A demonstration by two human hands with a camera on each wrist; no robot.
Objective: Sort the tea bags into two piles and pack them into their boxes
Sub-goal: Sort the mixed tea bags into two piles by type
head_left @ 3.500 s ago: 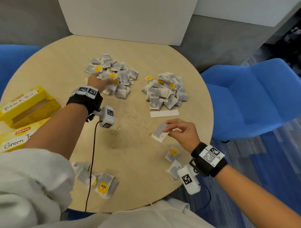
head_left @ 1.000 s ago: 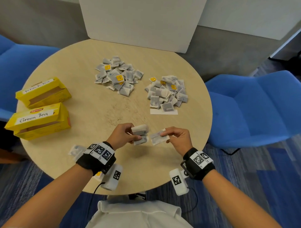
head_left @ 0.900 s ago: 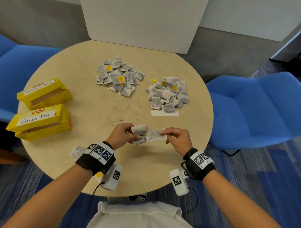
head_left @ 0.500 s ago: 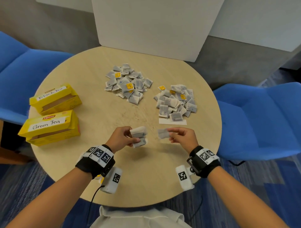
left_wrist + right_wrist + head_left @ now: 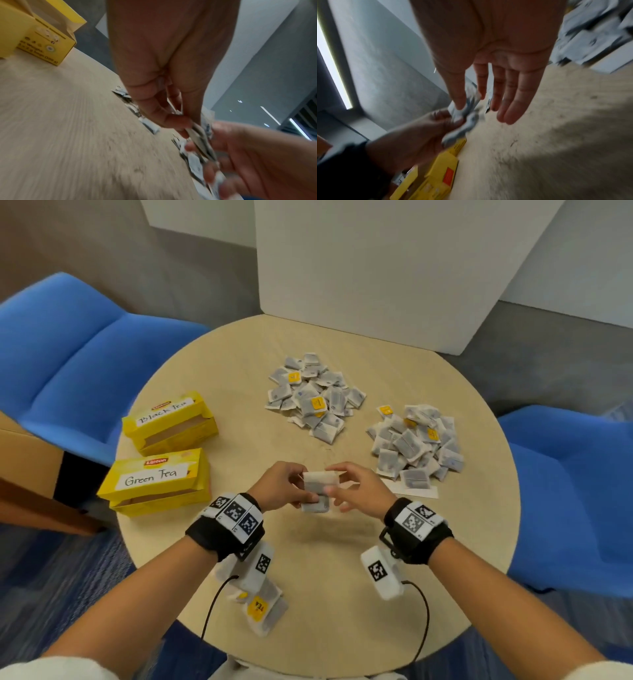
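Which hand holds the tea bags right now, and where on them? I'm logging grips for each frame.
Both. The left hand pinches the small stack of tea bags at its left edge; the right hand pinches its right side with thumb and forefinger.

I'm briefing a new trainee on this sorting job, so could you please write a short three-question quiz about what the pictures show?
1. True or false: both hands touch the small stack of tea bags held above the table.
2. Multiple choice: the Green Tea box sits where against the Black Tea box? A) nearer the person B) farther away C) on top of it
3. Fill in: loose tea bags lie at the near edge, by the ___ wrist.

Key
1. True: the left hand grips the stack; the right hand pinches it with thumb and forefinger.
2. A
3. Left: the loose bags lie there.
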